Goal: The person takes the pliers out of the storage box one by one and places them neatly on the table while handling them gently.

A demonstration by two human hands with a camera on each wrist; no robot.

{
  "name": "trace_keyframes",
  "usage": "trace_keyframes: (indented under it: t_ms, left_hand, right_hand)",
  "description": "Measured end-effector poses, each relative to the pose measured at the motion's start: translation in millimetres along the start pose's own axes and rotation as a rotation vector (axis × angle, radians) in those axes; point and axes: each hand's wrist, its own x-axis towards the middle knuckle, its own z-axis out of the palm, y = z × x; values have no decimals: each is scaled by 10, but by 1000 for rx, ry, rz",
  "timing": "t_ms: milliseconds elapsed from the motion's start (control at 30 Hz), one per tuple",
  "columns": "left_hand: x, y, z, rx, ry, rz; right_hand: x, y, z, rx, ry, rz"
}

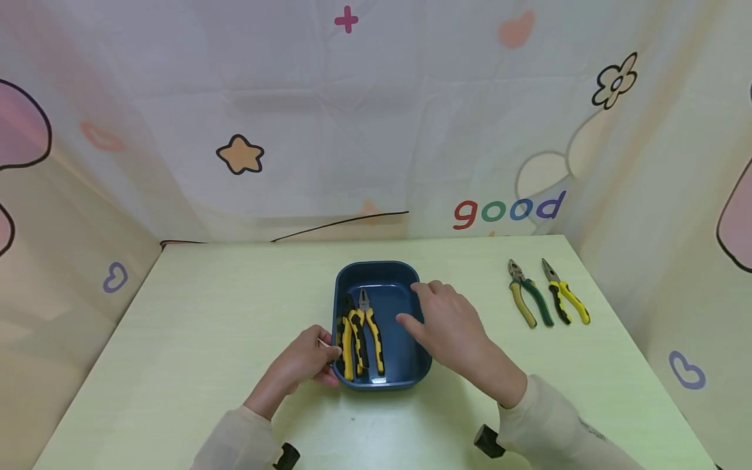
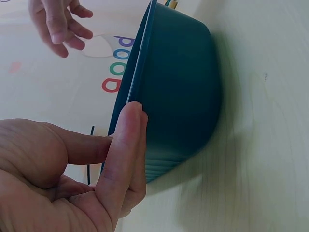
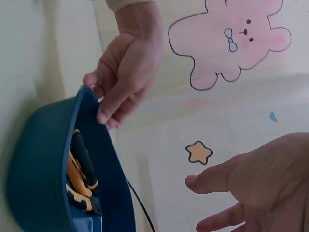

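A dark blue rectangular bin (image 1: 402, 326) stands on the table, with yellow-and-black pliers (image 1: 376, 343) lying along its left side. Their handles overlap, so I cannot tell exactly how many pairs there are. My left hand (image 1: 310, 356) pinches the bin's left rim near the front corner, thumb inside and fingers outside, as the left wrist view also shows. Above the bin's right side hovers my right hand (image 1: 449, 323), fingers spread and holding nothing; the right wrist view shows it apart from the bin.
On the right of the table lie green-and-tan pliers (image 1: 531, 294) and, beside them, yellow-and-black long-nose pliers (image 1: 565, 292). A printed curtain (image 1: 352, 130) hangs behind the pale table (image 1: 223, 300) and along both sides.
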Motion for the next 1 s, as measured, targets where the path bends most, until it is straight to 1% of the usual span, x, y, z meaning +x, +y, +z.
trace_keyframes:
  t_ms: [400,567,733,1000]
  left_hand:
    - [23,0,4,1,-3,-4]
    - [25,-6,1,9,-4,0]
    - [24,-1,-4,12,-7,0]
    - [20,13,-1,20,1,-5]
  right_hand:
    - [20,-322,201,-15,-74,-120]
    - [31,-404,307,10,-90,-162]
    - [62,-462,395,46,-129,-145]
    - [148,-506,589,127,-228,-72]
